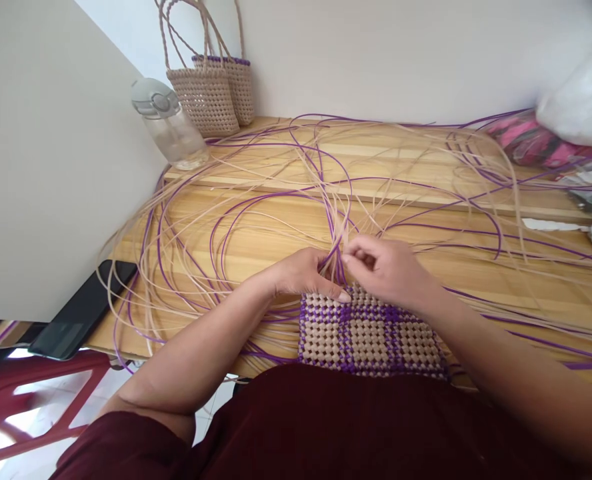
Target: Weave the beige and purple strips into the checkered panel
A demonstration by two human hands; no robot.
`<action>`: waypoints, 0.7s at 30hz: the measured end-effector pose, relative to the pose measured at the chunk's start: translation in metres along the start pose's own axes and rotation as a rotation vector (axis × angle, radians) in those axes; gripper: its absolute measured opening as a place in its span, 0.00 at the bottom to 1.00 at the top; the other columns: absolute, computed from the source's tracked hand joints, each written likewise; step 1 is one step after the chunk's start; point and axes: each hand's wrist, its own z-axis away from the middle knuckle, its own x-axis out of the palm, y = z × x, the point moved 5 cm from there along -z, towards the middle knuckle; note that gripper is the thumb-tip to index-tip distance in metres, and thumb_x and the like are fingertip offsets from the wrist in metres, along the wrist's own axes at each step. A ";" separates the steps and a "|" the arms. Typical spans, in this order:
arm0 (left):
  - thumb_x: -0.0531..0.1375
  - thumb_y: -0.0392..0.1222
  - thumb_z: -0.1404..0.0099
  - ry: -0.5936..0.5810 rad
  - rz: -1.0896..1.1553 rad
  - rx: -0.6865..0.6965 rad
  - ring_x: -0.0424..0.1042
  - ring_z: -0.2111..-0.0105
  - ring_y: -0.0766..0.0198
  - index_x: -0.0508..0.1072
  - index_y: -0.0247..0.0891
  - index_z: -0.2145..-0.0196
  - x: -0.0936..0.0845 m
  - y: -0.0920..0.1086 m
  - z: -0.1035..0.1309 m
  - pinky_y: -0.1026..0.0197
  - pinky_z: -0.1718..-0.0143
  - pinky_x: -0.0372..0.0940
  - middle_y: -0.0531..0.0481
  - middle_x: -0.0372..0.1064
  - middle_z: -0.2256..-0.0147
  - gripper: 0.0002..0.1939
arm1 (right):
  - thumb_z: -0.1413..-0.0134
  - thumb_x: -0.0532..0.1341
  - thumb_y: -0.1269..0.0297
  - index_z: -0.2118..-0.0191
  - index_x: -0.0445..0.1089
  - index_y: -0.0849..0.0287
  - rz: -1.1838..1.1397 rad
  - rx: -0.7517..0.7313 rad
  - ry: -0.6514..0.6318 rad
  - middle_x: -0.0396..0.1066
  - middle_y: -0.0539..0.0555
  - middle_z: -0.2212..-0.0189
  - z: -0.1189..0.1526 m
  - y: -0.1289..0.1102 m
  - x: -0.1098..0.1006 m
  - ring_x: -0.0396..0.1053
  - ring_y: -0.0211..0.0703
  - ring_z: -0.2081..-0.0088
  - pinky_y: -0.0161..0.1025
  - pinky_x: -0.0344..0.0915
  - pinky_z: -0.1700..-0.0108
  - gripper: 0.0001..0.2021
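A woven panel (369,337) in beige with purple checks lies at the table's front edge, against my dark red top. My left hand (307,270) grips its far edge, the thumb pressed on the weave and the fingers tucked behind among the upright strands. Just to the right, my right hand (390,268) is closed in a pinch at a beige strand (345,235) rising from that edge. Long purple and beige strands (321,167) fan out from the panel on several sides. The right fingertips partly hide what they pinch.
Two woven bags (203,100) and a clear bottle (173,137) stand at the back left. A black phone (83,310) lies at the left edge. Plastic-wrapped bundles (551,137) sit at the far right. Loose strands sprawl over the wooden table (271,227), and a wall rises behind.
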 end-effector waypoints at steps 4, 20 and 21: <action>0.73 0.42 0.55 -0.009 0.276 -0.080 0.68 0.74 0.68 0.77 0.31 0.70 0.007 -0.008 -0.002 0.64 0.69 0.63 0.51 0.72 0.73 0.16 | 0.42 0.55 0.56 0.65 0.68 0.58 0.113 0.441 0.265 0.69 0.51 0.76 -0.005 0.074 -0.049 0.63 0.35 0.78 0.34 0.59 0.73 0.11; 0.73 0.35 0.59 0.027 0.431 -0.035 0.66 0.77 0.72 0.75 0.31 0.74 0.010 -0.012 -0.009 0.67 0.70 0.62 0.55 0.70 0.77 0.14 | 0.39 0.58 0.60 0.56 0.74 0.57 -0.017 -0.247 -0.089 0.77 0.53 0.61 -0.004 0.006 -0.016 0.73 0.40 0.61 0.38 0.67 0.58 0.11; 0.73 0.35 0.59 0.020 0.446 -0.050 0.67 0.76 0.71 0.76 0.31 0.73 0.011 -0.013 -0.009 0.67 0.69 0.63 0.54 0.71 0.76 0.14 | 0.39 0.58 0.57 0.59 0.74 0.57 -0.083 -0.148 -0.088 0.77 0.54 0.64 -0.011 0.017 -0.024 0.73 0.40 0.65 0.37 0.67 0.61 0.12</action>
